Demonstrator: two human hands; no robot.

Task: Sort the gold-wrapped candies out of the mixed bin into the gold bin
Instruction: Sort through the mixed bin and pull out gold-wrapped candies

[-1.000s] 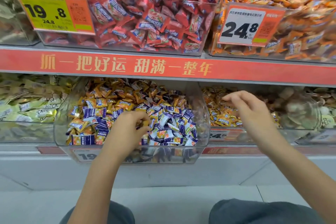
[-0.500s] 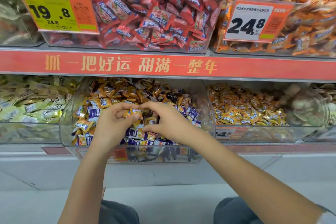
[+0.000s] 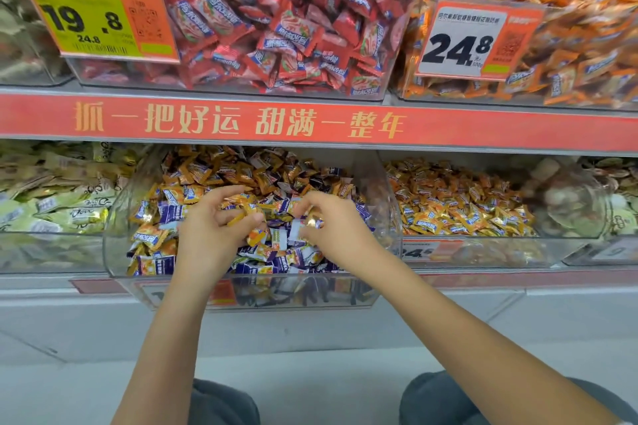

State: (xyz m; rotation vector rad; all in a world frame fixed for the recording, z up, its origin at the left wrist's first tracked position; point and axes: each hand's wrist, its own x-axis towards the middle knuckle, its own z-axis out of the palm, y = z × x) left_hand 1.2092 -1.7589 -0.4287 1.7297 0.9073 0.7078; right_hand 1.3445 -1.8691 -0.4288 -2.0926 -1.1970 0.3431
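Kneeling close to the shelving, the person has both knees (image 3: 221,404) at the bottom edge of the view and both forearms reaching up into the mixed bin (image 3: 117,217), a clear curved tub on the lower shelf holding gold and purple-and-white wrapped sweets together. The left hand (image 3: 207,235) has its fingers curled round a few gold-wrapped candies (image 3: 247,209), thumb and forefinger pinching them over the heap. The right hand (image 3: 336,228), just beside it, pinches another gold wrapper (image 3: 312,219) between bent fingertips; how much lies in the palm cannot be told. To the right, sharing a wall with the mixed bin, the gold bin (image 3: 459,252) holds only gold-wrapped pieces. Left of the mixed bin sits a tub of pale yellow wrappers (image 3: 51,203). Above runs a red shelf strip (image 3: 483,129) with gold lettering, and on the upper shelf stand a bin of red candies (image 3: 276,28) with a 19.8 price tag (image 3: 93,10) and an orange bin (image 3: 587,45) tagged 24.8
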